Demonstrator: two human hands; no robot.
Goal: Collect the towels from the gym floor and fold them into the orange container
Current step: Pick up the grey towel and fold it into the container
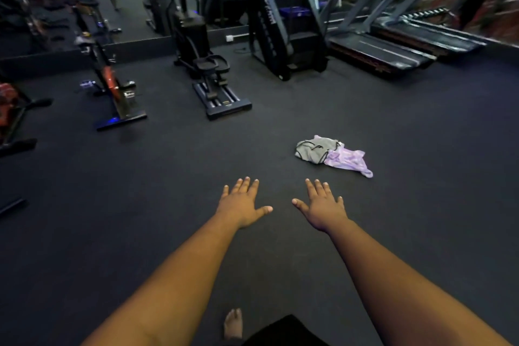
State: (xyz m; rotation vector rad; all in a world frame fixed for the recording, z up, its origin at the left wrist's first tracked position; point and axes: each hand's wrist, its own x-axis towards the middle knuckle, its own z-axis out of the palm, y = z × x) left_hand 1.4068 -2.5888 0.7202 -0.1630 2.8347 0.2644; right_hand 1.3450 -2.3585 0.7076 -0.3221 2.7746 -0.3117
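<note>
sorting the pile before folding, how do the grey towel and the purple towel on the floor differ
The grey towel is plain grey with dark edging; the purple towel is pale lilac and mottled. The grey towel lies to the left, bunched up, while the purple towel trails out toward the right. Both are crumpled, touching, on the dark floor.

Bare to the elbow and beyond, both forearms without sleeves, left hand (pixel 242 203) and right hand (pixel 323 206) without rings or watch, one bare foot (pixel 233 323) below, beside black clothing (pixel 283 331).
</note>
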